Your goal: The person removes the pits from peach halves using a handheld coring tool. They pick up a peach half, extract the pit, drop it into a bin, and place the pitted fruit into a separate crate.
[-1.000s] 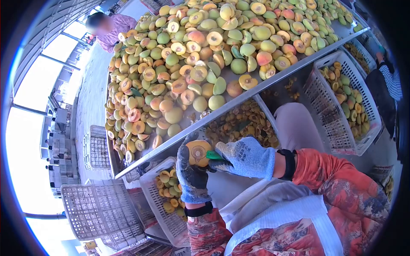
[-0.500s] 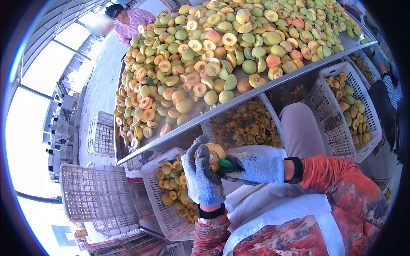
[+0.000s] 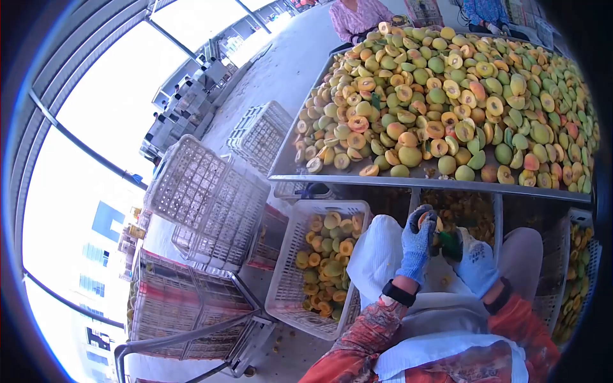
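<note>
My left hand (image 3: 418, 246), in a blue and grey work glove, is closed round a peach half (image 3: 422, 220), mostly hidden by the fingers. My right hand (image 3: 476, 258), gloved alike, grips a green-handled tool (image 3: 449, 244) close beside the left hand. The tool's working end cannot be made out. Both hands are above my lap, in front of the metal table (image 3: 408, 181). On that table lies a big heap of halved and whole peaches (image 3: 440, 96), green to orange-red. Below the hands' far side, a crate of brownish fruit scraps (image 3: 469, 207) shows under the table edge.
A white crate of peach halves (image 3: 286, 281) stands on the floor at my left. Beyond it are stacked empty crates (image 3: 207, 198) and a metal cart frame (image 3: 185, 332). Another filled crate (image 3: 578, 274) is at the right. Two people (image 3: 357, 19) are across the table.
My view has swung left, so the table and hands now appear farther right. The left fingers have wrapped over the peach half, and the green handle has drawn slightly away from it.
</note>
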A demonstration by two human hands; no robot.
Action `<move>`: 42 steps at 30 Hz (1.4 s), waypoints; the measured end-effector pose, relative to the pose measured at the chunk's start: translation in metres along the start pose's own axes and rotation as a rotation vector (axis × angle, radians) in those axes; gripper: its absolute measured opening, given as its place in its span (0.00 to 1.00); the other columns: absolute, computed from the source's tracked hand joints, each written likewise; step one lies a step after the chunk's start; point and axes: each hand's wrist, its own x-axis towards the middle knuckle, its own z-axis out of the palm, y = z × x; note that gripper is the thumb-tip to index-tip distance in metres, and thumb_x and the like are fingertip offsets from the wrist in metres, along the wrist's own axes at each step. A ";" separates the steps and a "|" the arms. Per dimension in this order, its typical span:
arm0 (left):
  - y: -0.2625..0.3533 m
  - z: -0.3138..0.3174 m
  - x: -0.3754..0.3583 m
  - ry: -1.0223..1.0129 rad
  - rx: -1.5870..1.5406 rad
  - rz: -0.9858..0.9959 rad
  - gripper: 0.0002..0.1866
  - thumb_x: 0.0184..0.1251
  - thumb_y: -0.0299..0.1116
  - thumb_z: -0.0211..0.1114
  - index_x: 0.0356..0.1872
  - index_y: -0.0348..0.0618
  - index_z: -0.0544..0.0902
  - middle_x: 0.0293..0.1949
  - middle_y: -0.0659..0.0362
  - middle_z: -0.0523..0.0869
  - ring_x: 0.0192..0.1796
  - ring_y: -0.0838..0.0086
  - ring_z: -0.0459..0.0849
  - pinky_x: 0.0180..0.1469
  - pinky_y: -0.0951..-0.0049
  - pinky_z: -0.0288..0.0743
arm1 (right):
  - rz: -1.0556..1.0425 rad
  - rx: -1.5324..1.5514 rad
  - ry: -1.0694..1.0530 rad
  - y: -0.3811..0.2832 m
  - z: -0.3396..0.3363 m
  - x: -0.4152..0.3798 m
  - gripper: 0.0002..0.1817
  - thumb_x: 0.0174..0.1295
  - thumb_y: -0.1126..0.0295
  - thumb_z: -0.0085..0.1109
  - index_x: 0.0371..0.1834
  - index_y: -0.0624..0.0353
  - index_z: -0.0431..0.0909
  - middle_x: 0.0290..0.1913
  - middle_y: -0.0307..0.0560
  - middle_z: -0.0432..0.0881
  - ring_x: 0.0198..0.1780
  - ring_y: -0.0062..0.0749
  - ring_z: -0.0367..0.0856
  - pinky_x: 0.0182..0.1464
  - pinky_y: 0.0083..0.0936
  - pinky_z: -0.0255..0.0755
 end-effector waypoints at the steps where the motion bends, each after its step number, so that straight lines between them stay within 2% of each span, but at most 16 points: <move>1: -0.006 0.000 0.004 0.010 -0.021 0.045 0.15 0.62 0.28 0.61 0.50 0.37 0.77 0.47 0.56 0.81 0.50 0.73 0.79 0.55 0.77 0.69 | 0.016 -0.106 0.039 0.005 0.010 -0.005 0.17 0.53 0.65 0.65 0.42 0.59 0.71 0.22 0.43 0.75 0.20 0.25 0.77 0.19 0.25 0.69; 3: -0.002 0.008 0.006 0.050 0.164 0.064 0.15 0.62 0.29 0.61 0.49 0.38 0.78 0.46 0.55 0.82 0.50 0.72 0.80 0.54 0.76 0.70 | 0.025 -0.213 0.079 -0.001 0.006 -0.002 0.17 0.52 0.67 0.64 0.42 0.60 0.71 0.23 0.44 0.76 0.21 0.26 0.78 0.21 0.26 0.71; 8: 0.021 -0.003 -0.002 -0.199 0.506 0.415 0.16 0.62 0.38 0.61 0.48 0.42 0.80 0.45 0.53 0.83 0.48 0.63 0.82 0.51 0.70 0.73 | 0.712 1.155 -0.590 -0.030 -0.054 0.006 0.16 0.49 0.73 0.64 0.41 0.61 0.72 0.26 0.43 0.77 0.21 0.24 0.76 0.21 0.23 0.71; 10: 0.026 -0.002 0.002 -0.218 0.497 0.406 0.15 0.62 0.37 0.61 0.47 0.42 0.80 0.44 0.52 0.83 0.45 0.62 0.83 0.49 0.69 0.74 | 0.709 1.237 -0.581 -0.029 -0.048 0.001 0.16 0.48 0.74 0.65 0.41 0.60 0.73 0.26 0.41 0.76 0.20 0.23 0.74 0.17 0.20 0.68; 12: 0.045 0.003 0.006 -0.316 1.085 -0.013 0.13 0.59 0.33 0.64 0.45 0.41 0.81 0.42 0.53 0.84 0.45 0.63 0.83 0.48 0.72 0.75 | 0.675 1.139 -0.639 -0.033 -0.047 0.003 0.21 0.49 0.73 0.64 0.47 0.57 0.70 0.27 0.40 0.74 0.17 0.22 0.72 0.16 0.19 0.66; 16: 0.028 -0.004 -0.001 -0.295 0.884 0.092 0.11 0.58 0.29 0.63 0.43 0.39 0.82 0.39 0.55 0.86 0.44 0.68 0.84 0.46 0.74 0.75 | 0.724 1.282 -0.615 -0.045 -0.061 0.006 0.21 0.49 0.74 0.62 0.48 0.57 0.70 0.27 0.39 0.74 0.19 0.21 0.72 0.17 0.18 0.66; 18: 0.026 0.002 -0.005 -0.224 0.244 0.264 0.10 0.60 0.29 0.61 0.42 0.38 0.82 0.36 0.57 0.86 0.40 0.73 0.84 0.43 0.76 0.75 | 0.641 1.378 -0.563 -0.042 -0.056 0.006 0.23 0.49 0.74 0.60 0.51 0.56 0.70 0.28 0.39 0.74 0.20 0.21 0.72 0.19 0.16 0.66; 22: 0.091 0.014 -0.019 -0.477 1.028 0.334 0.10 0.61 0.27 0.60 0.42 0.38 0.82 0.34 0.59 0.86 0.37 0.80 0.81 0.43 0.79 0.74 | 0.571 1.219 -0.638 -0.021 -0.052 0.000 0.24 0.49 0.71 0.64 0.51 0.57 0.71 0.31 0.39 0.77 0.26 0.20 0.74 0.25 0.17 0.69; 23: 0.098 0.030 -0.020 -0.359 0.965 0.052 0.10 0.61 0.26 0.59 0.43 0.36 0.82 0.35 0.59 0.86 0.37 0.80 0.81 0.43 0.79 0.74 | 0.683 1.336 -0.685 -0.021 -0.061 0.000 0.23 0.48 0.70 0.67 0.49 0.57 0.72 0.32 0.39 0.78 0.29 0.20 0.76 0.30 0.17 0.71; 24: 0.079 0.018 -0.014 -0.487 0.885 0.351 0.11 0.62 0.26 0.59 0.43 0.34 0.82 0.37 0.58 0.86 0.38 0.80 0.81 0.43 0.80 0.74 | 0.516 1.322 -0.539 -0.015 -0.052 -0.006 0.23 0.49 0.70 0.66 0.50 0.57 0.73 0.32 0.39 0.78 0.27 0.20 0.75 0.27 0.16 0.70; 25: 0.086 0.029 -0.015 -0.403 0.665 -0.007 0.11 0.63 0.26 0.59 0.44 0.33 0.81 0.39 0.57 0.85 0.39 0.79 0.81 0.44 0.79 0.74 | 0.356 1.282 -0.409 -0.010 -0.041 -0.014 0.22 0.50 0.69 0.66 0.50 0.57 0.73 0.32 0.39 0.79 0.25 0.19 0.75 0.25 0.15 0.69; 30: 0.051 0.037 -0.002 -0.383 0.246 0.113 0.16 0.65 0.37 0.56 0.41 0.32 0.81 0.38 0.54 0.85 0.38 0.73 0.82 0.43 0.76 0.75 | 0.609 1.930 -0.571 0.002 -0.043 -0.010 0.20 0.52 0.70 0.65 0.49 0.62 0.74 0.31 0.39 0.79 0.23 0.16 0.73 0.20 0.11 0.64; 34: 0.035 0.049 0.002 -0.325 0.452 0.198 0.20 0.65 0.42 0.55 0.43 0.32 0.80 0.36 0.54 0.85 0.36 0.69 0.83 0.43 0.72 0.77 | 0.532 1.917 -0.612 0.019 -0.044 -0.008 0.16 0.52 0.70 0.65 0.44 0.62 0.75 0.27 0.38 0.76 0.21 0.17 0.73 0.18 0.14 0.64; 36: 0.027 0.046 0.012 -0.130 -0.031 -0.289 0.21 0.65 0.44 0.55 0.46 0.33 0.78 0.36 0.53 0.84 0.36 0.67 0.83 0.44 0.68 0.78 | 0.469 1.834 -0.503 0.014 -0.061 0.001 0.15 0.53 0.69 0.64 0.43 0.62 0.75 0.25 0.38 0.75 0.21 0.18 0.73 0.19 0.15 0.65; 38: 0.025 0.044 0.015 -0.209 -0.415 -0.347 0.22 0.66 0.45 0.53 0.51 0.35 0.76 0.43 0.53 0.82 0.43 0.67 0.82 0.46 0.67 0.77 | 0.397 1.755 -0.393 0.024 -0.067 0.010 0.15 0.54 0.68 0.64 0.42 0.62 0.75 0.23 0.38 0.75 0.20 0.19 0.73 0.19 0.16 0.65; 42: 0.016 0.014 0.049 -0.150 -0.367 -0.367 0.27 0.61 0.40 0.59 0.59 0.39 0.68 0.53 0.50 0.75 0.55 0.59 0.75 0.52 0.58 0.76 | 0.593 0.536 -0.138 0.067 -0.028 -0.003 0.14 0.57 0.64 0.63 0.38 0.61 0.72 0.23 0.38 0.74 0.21 0.21 0.74 0.20 0.18 0.68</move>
